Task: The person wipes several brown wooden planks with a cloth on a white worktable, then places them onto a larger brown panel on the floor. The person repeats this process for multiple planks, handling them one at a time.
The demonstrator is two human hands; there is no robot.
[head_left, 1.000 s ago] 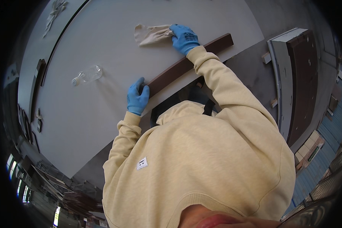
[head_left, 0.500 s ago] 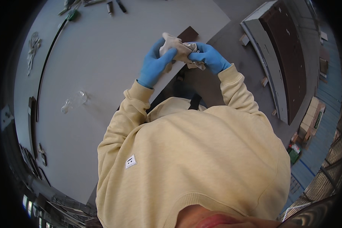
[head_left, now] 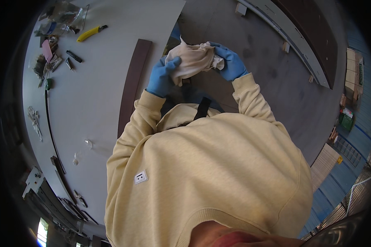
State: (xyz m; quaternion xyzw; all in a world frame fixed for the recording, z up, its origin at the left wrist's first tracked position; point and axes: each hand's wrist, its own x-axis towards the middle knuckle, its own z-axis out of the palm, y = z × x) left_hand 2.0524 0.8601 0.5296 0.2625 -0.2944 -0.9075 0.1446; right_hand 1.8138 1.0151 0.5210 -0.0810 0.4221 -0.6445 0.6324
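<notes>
A crumpled off-white cloth (head_left: 191, 61) is stretched between my two hands, in front of my body. My left hand (head_left: 162, 77), in a blue glove, grips its left side with the thumb on top. On the other side my right hand (head_left: 231, 65), gloved the same, has its fingers closed on the bunched right end. The cloth hangs in the air just past the table's edge. Left of my left hand lies a long dark brown strip (head_left: 135, 82) on the pale grey table (head_left: 99, 78).
On the table lie a yellow utility knife (head_left: 90, 33), a pink piece (head_left: 47, 51), small dark tubes (head_left: 73, 56), a clear bottle (head_left: 66, 14), crumpled white material (head_left: 34, 123) and a thin black strip (head_left: 51, 123). A large brown-topped panel (head_left: 307, 33) stands at the far right.
The view has shifted, bringing the yellow knife and the whole brown strip into sight. Between my hands the cloth is now spread wider. Both hands keep hold of it.
</notes>
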